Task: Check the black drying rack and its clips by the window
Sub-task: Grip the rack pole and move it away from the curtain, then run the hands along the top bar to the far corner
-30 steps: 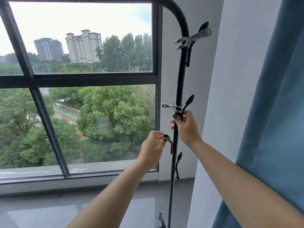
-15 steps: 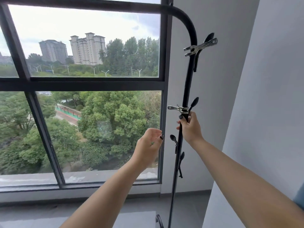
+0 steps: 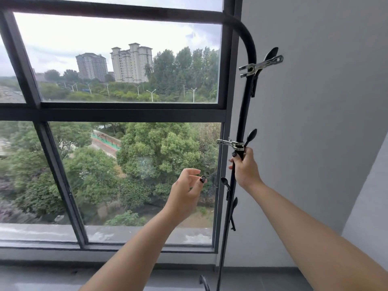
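The black drying rack (image 3: 244, 114) is a thin upright pole that curves over at the top into a bar along the window. A metal clip (image 3: 260, 66) is clamped near its top and a second metal clip (image 3: 231, 143) at mid height. Black spoon-shaped hooks stick out of the pole, one (image 3: 225, 182) just left of it. My right hand (image 3: 244, 168) grips the pole right under the lower clip. My left hand (image 3: 186, 192) hovers left of the pole, fingers loosely apart, holding nothing, a short gap from that left hook.
A large dark-framed window (image 3: 126, 111) fills the left, with trees and tower blocks outside. A grey wall (image 3: 315, 122) stands behind the pole, with a wall corner at the right. Grey floor tiles lie below.
My left hand has let go of the small left hook and drawn back to the left. My right hand has kept its grip. The view has tilted up and left; the blue curtain is gone.
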A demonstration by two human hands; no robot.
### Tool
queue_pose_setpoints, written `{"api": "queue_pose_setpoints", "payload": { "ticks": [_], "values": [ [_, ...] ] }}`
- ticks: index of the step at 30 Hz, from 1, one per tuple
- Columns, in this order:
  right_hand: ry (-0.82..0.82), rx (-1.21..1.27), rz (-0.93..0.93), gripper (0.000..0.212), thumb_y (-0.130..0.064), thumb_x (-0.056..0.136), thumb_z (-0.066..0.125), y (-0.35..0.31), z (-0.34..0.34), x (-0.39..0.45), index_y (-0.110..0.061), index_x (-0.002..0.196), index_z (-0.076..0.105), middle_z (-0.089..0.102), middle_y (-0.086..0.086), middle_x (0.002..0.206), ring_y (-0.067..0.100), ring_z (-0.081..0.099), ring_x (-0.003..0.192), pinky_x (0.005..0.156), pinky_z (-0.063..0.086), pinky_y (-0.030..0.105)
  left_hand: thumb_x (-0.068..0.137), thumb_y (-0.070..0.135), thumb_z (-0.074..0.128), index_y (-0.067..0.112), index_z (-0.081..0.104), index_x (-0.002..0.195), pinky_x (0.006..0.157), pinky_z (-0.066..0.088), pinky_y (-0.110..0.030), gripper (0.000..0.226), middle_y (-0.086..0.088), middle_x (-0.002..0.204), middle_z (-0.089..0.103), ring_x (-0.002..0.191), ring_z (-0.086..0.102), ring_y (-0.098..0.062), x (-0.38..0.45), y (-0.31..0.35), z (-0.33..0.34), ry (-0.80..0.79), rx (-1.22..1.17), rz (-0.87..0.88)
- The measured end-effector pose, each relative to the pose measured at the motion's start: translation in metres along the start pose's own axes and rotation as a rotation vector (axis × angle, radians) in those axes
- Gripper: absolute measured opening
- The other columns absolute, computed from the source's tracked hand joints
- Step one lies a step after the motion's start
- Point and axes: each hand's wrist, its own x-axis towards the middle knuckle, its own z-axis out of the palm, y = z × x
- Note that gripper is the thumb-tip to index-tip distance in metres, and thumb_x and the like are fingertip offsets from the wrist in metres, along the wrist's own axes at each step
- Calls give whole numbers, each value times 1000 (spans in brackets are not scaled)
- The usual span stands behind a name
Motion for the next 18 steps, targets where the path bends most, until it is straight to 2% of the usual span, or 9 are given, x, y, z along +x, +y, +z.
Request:
{"api": "queue_pose_setpoints", "payload": {
  "ticks": [5,8,10,11,13,15,16,18],
  "values": [
    [11,-5,3,6,-17,101,37,26,6,15,-13,106,37,53,-2,84,21,59,72,64,48,29,93,28,54,17,44,123,76,49,-25,34,-4,108,67,97,63,-16,26,-14,10,7,0,-18],
    [10,-43,-11,7,-17,101,37,36,5,23,-13,107,37,55,1,84,23,61,74,59,45,22,92,30,53,18,45,122,72,47,-27,33,-4,109,68,95,64,-19,39,-20,18,-5,1,-27],
    [-1,-69,-22,8,-17,101,37,38,6,25,-12,107,38,57,4,85,27,62,76,62,46,25,93,28,52,17,45,123,65,45,-25,32,-3,109,68,84,64,-15,45,-20,23,-13,-2,-34],
    [-7,-80,-24,10,-18,101,37,38,6,26,-10,107,38,58,8,87,32,63,78,65,47,30,93,28,52,17,45,123,62,45,-25,32,-1,109,68,77,61,-11,48,-20,25,-14,0,-35],
    [-16,-110,-11,13,-19,101,38,37,5,28,-8,107,38,61,20,89,39,61,79,67,47,40,94,27,52,18,46,123,70,51,-30,31,0,109,68,84,63,-11,52,-18,26,-6,0,-29],
    [-34,-190,3,14,-22,101,38,33,4,31,-9,105,39,59,18,86,32,55,68,60,42,38,94,28,52,19,46,123,74,51,-31,31,-1,110,67,92,64,-14,54,-15,23,2,-3,-18],
    [-47,-255,16,18,-24,100,39,29,3,32,-8,106,40,57,14,84,27,53,66,58,39,37,94,28,51,19,45,123,69,49,-27,32,-2,111,67,85,62,-12,56,-13,20,5,-5,-3],
    [-85,-438,72,29,-28,98,41,17,0,34,-3,112,42,54,11,94,28,56,77,62,39,35,94,27,51,19,45,123,57,42,-20,32,-2,112,67,67,53,-3,56,-9,11,21,-13,25]
  ]
}}
